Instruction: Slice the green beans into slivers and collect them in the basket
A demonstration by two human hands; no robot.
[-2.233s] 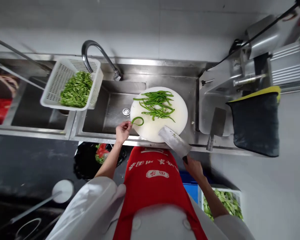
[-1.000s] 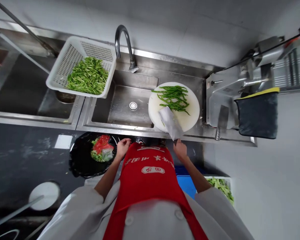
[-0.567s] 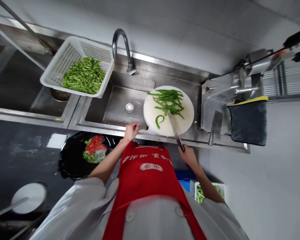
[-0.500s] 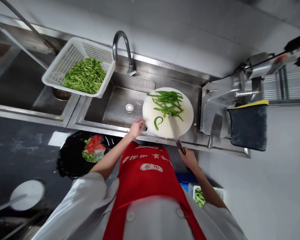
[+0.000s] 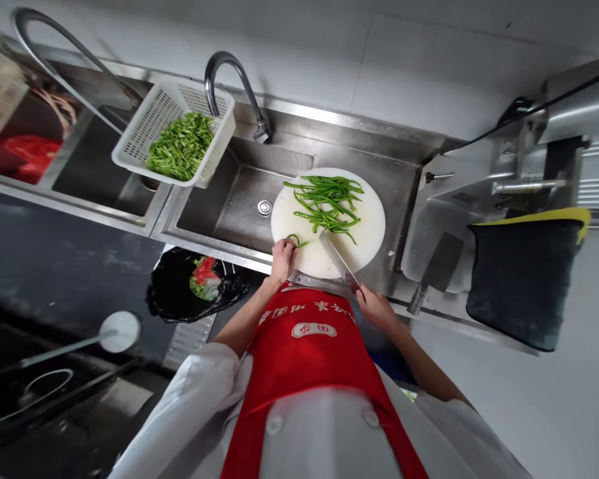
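On a round white cutting board (image 5: pixel 372 229) lies a loose pile of long green chili peppers (image 5: pixel 329 193). At the board's near left edge, my left hand (image 5: pixel 283 259) has its fingers closed on one curled green chili pepper (image 5: pixel 296 239). My right hand (image 5: pixel 374 306) grips the handle of a kitchen knife (image 5: pixel 337 256) at the board's near edge. The blade slants up to the left, its tip just below the pile.
A white plastic basket (image 5: pixel 219 136) of cut green vegetables stands left of the board, by a curved faucet (image 5: pixel 234 63). Below the board is a steel sink (image 5: pixel 219 219). A cleaver (image 5: pixel 442 263) and a dark cloth (image 5: pixel 524 279) are at right. A black-lined bin (image 5: pixel 172 286) stands lower left.
My left hand has moved onto the board's edge and taken hold of the curled pepper, which has shifted toward the left. The knife stays in my right hand. The camera view has shifted.
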